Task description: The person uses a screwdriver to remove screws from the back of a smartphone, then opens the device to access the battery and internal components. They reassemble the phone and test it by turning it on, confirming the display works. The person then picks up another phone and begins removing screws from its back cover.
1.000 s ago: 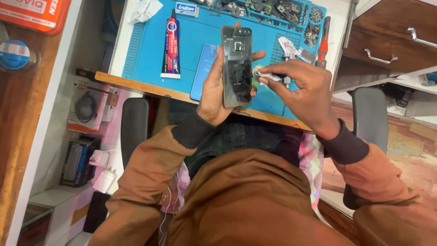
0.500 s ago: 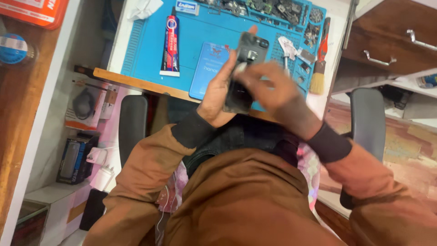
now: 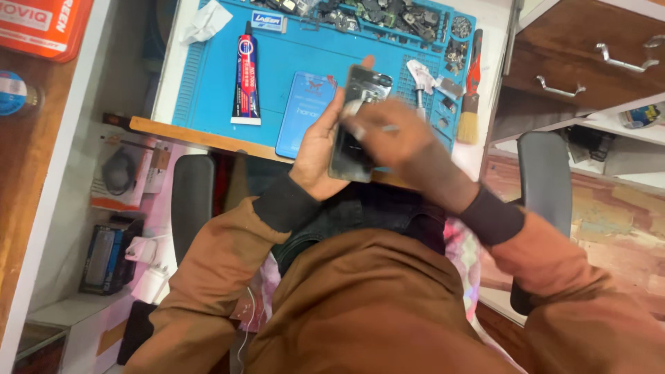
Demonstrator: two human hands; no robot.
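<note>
Blue silicone work mat (image 3: 291, 76) covers the surface, and above its near edge the seated person holds a dark, opened smartphone body (image 3: 357, 125) upright in the left hand (image 3: 318, 149). That grip is clamped on the phone, palm behind it, thumb along one long edge and fingertips showing past the other. The right hand (image 3: 391, 135) lies across the phone's face, motion-blurred; something small and pale shows at its fingertips, though what it is, and whether that grip is pinched on it, cannot be told. Judged from this pose, the step in hand is work on the phone's exposed inner face, rubbing or pressing along it. The next move would call for the left hand to keep the phone steady while the right works with light pressure. On the mat lie a red-and-blue glue tube (image 3: 246, 79), a blue phone back cover (image 3: 305, 111), a red-handled brush (image 3: 471, 90) and loose small parts (image 3: 388, 14).
</note>
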